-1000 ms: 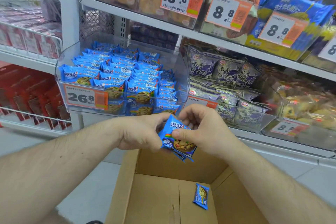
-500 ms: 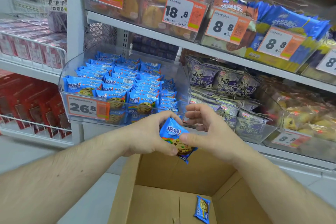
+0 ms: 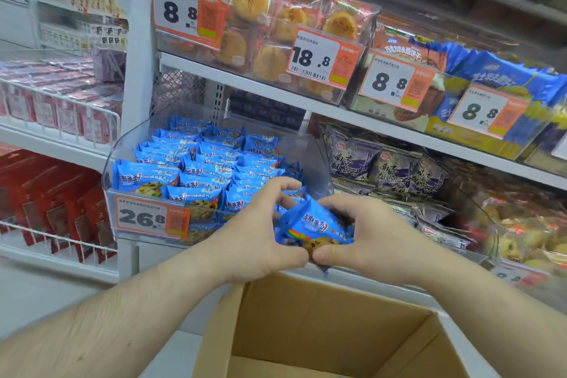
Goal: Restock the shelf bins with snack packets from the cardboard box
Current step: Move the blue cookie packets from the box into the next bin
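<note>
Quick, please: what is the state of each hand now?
Left hand: holding the blue cookie packets.
Right hand: holding the same packets.

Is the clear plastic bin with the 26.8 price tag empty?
No, the clear plastic bin holds rows of blue snack packets, nearly up to its front edge.

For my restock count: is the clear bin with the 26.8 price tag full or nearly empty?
Nearly full: blue snack packets fill the clear bin in rows, with a gap along its right side.
</note>
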A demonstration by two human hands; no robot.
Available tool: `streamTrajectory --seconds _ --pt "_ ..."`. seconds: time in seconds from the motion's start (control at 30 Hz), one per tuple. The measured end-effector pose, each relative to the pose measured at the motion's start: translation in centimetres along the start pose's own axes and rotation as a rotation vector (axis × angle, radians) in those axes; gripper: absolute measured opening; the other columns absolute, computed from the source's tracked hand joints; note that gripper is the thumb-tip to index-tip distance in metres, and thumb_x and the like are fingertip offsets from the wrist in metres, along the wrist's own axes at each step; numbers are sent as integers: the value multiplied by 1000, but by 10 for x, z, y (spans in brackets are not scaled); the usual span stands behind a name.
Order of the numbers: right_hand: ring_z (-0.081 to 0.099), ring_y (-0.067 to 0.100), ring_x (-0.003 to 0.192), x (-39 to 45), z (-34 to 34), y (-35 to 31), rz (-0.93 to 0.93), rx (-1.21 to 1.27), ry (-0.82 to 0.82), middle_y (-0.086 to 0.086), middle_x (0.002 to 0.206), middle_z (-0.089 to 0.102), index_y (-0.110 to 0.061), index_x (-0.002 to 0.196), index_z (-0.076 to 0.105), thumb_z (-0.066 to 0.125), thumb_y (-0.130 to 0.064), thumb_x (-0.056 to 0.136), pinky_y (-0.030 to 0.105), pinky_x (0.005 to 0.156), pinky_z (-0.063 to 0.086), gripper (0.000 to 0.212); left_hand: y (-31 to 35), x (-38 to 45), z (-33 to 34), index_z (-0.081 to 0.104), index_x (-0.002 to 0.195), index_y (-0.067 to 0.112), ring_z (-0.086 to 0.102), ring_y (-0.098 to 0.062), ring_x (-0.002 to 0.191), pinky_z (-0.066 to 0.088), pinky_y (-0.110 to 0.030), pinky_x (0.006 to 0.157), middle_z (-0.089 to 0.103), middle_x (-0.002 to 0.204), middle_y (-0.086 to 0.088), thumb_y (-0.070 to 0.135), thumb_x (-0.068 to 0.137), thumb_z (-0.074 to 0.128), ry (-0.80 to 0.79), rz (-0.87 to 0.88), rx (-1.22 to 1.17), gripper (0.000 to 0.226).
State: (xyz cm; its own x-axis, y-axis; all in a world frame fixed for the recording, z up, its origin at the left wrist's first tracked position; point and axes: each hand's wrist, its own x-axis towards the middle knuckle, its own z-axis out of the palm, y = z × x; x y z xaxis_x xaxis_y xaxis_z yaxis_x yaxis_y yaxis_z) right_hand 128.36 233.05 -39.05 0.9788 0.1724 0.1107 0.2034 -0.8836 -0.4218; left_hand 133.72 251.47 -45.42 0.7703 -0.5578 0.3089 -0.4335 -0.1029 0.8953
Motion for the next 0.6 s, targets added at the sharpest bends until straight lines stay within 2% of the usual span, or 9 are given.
streamTrajectory --seconds 0.07,0.13,0.23,0.33,0.43,0.5,0.6 --pt "62 10 86 12 -10 1 25 -120 161 -12 93 68 -29 108 65 80 -29 66 33 81 49 45 -4 6 -7 36 127 40 51 -4 99 48 -25 85 40 116 18 27 67 74 146 67 240 72" --pt "59 17 93 31 -18 1 7 -320 314 -8 99 65 -30 109 60 76 -29 70 34 81 48 42 -10 17 -16 44 128 30 49 -8 107 42 -28 93 44 117 13 26 73 68 307 132 495 60" --pt "52 26 107 75 -16 2 -21 -573 349 1 112 58 -23 116 52 71 -32 77 37 80 47 44 -11 40 -29 52 122 25 49 -20 115 35 -36 95 50 123 5 37 80 64 424 49 750 45" --pt "49 29 112 125 -1 4 -1 -837 322 6 118 53 -15 117 47 68 -19 80 36 70 41 43 -15 60 -34 50 123 31 44 -20 121 29 -41 100 49 126 5 61 79 47 417 -67 975 54" --pt "53 31 113 167 12 7 9 -1014 303 9 118 57 -12 118 52 65 -10 82 38 73 46 38 -23 65 -31 45 132 38 31 -19 135 17 -50 111 44 139 3 76 70 27 315 -147 1080 75" --pt "57 33 110 194 17 13 47 -1068 271 12 115 61 -8 115 59 64 -5 80 36 72 44 35 -31 67 -30 36 141 43 19 -22 144 6 -57 115 32 152 1 81 73 26 205 -204 1103 78" --pt "51 34 118 233 22 26 143 -1100 162 15 126 55 -7 126 56 64 -3 81 38 81 45 46 -34 69 -33 32 143 46 20 -24 144 3 -62 114 31 153 1 79 77 28 129 -242 1114 74"
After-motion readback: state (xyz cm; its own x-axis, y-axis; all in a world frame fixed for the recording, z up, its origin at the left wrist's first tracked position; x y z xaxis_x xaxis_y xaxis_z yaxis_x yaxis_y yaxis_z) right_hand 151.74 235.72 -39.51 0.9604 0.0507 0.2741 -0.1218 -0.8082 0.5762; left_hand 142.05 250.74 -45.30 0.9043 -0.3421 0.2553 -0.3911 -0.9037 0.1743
